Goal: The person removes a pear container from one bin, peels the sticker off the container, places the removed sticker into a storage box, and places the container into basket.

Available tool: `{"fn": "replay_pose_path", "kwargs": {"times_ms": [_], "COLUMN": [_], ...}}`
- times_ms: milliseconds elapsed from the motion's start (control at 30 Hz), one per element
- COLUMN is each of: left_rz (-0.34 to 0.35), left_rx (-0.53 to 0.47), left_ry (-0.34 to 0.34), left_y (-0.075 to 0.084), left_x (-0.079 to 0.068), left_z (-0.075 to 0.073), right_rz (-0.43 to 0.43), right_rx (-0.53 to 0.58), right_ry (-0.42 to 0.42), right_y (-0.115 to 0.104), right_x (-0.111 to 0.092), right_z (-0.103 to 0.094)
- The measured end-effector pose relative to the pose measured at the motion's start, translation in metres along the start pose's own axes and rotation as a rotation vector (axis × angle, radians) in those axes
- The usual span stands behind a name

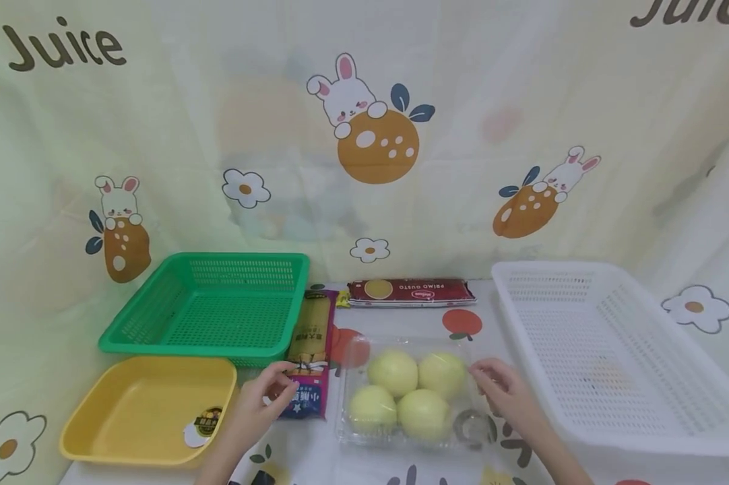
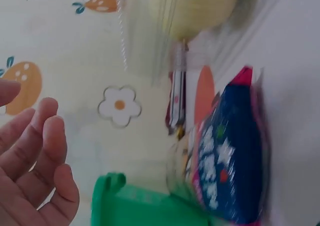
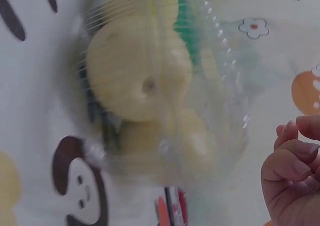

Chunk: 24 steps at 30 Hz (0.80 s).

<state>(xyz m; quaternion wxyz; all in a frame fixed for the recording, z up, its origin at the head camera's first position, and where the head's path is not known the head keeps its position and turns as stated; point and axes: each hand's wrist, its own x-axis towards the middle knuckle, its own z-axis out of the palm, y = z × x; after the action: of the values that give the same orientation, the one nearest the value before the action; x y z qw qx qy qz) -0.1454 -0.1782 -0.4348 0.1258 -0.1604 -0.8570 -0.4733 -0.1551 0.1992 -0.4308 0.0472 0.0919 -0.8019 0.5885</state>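
A clear plastic clamshell box [image 1: 355, 357] holding several pale yellow-green round fruits [image 1: 425, 414] sits on the table between my hands. To its left, my left hand [image 1: 261, 397] hovers over the lower end of a pasta bag [image 1: 316, 330], fingers loosely bent and holding nothing. My right hand [image 1: 502, 389] is at the box's right side, its fingers also loosely curled around nothing. In the right wrist view the box [image 3: 230, 85] and right hand [image 3: 295, 176] appear apart. The left wrist view shows the left hand [image 2: 37, 161] away from the bag's blue end [image 2: 232, 156].
A green basket [image 1: 231, 316] stands at back left, with a yellow tray [image 1: 128, 417] before it. The white basket [image 1: 607, 364] occupies the right side. A dark red packet [image 1: 413, 293] lies at the back against the printed curtain [image 1: 449, 222].
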Motion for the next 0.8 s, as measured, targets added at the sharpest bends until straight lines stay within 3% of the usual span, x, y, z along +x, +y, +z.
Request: {"fn": "replay_pose_path", "kwargs": {"times_ms": [167,300,400,633,800], "left_rz": [0.028,0.037,0.009,-0.101,-0.163], "left_rx": [-0.047,-0.101,-0.101,-0.066,-0.072], "left_ry": [-0.100,-0.157,-0.198,-0.275,-0.299], "left_y": [-0.003,-0.007,-0.008,-0.006,-0.004], "left_x": [0.000,0.001,0.001,0.002,0.003], "left_z": [0.016,0.029,0.036,0.048,0.056], "right_rz": [0.161,0.264,0.310,0.390,0.422], "right_rx": [-0.052,-0.045,-0.024,-0.098,-0.110], "right_ry": [0.043,0.028,0.023,0.024,0.049], "right_y": [0.017,0.030,0.037,0.043,0.048], "right_x": [-0.009,-0.011,-0.014,-0.020,-0.024], "right_z": [-0.009,-0.009,-0.007,-0.003,0.001]}}
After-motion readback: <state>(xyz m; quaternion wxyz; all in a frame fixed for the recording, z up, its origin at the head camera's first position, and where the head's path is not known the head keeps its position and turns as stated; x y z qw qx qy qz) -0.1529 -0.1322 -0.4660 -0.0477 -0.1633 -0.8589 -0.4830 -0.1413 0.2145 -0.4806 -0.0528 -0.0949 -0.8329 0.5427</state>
